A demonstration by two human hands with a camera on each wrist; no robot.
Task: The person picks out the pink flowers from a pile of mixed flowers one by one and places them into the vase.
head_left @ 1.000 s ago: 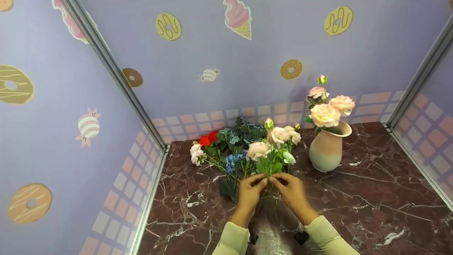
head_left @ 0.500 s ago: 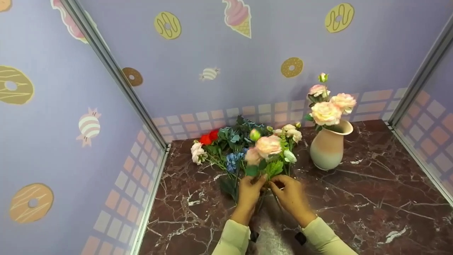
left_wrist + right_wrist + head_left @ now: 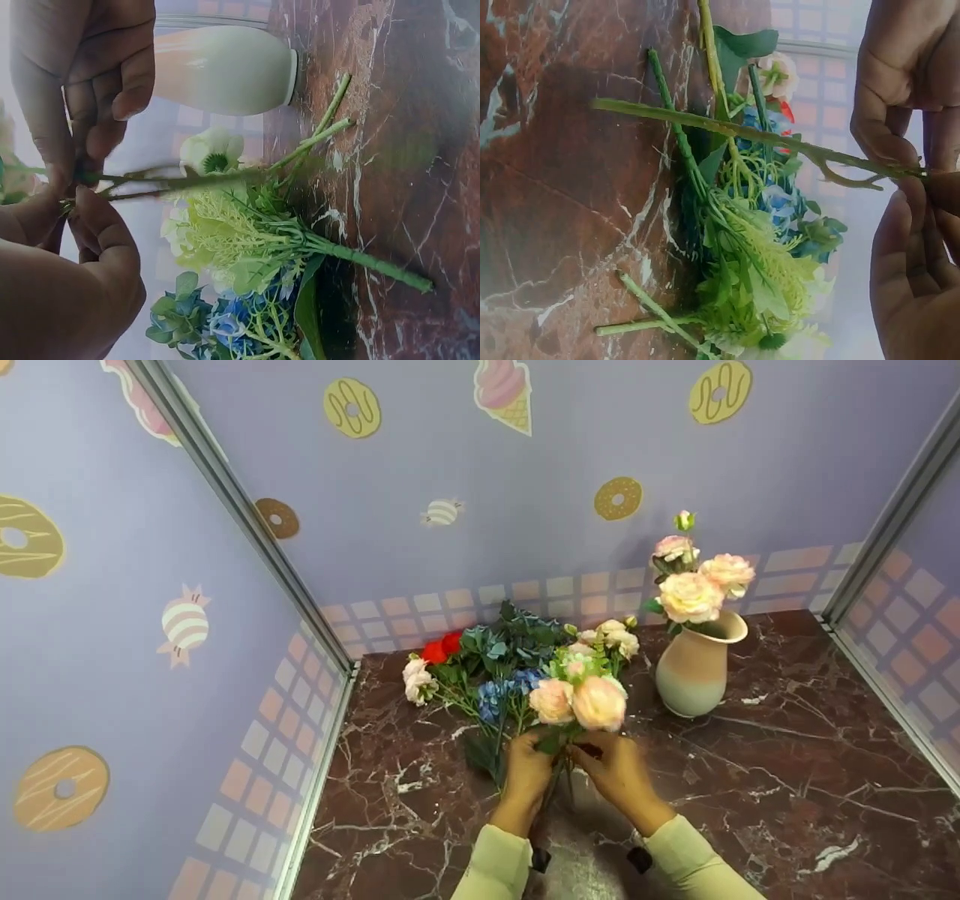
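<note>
In the head view my left hand (image 3: pixel 527 771) and right hand (image 3: pixel 621 774) meet in front of the heap, both pinching the stem of a pale peach rose spray (image 3: pixel 598 703). Two large blooms face up above the fingers, with a dark green leaf below them. The bare stem (image 3: pixel 780 139) runs down from the fingertips in the right wrist view, with a thin side shoot near the grip. Several flowers lie behind the hands: blue hydrangeas (image 3: pixel 491 701), red blooms (image 3: pixel 442 647), a light green bunch (image 3: pixel 225 232) and cream roses (image 3: pixel 619 639).
A peach-and-white vase (image 3: pixel 691 682) stands at the back right, holding pink-cream roses (image 3: pixel 690 598). The table (image 3: pixel 750 810) is dark red marble. Patterned panels (image 3: pixel 525 525) enclose the back and sides.
The rose spray has turned between my fingers; its blooms tip lower and towards me, swinging right since half a second ago. Both hands keep roughly their place. The vase stays put.
</note>
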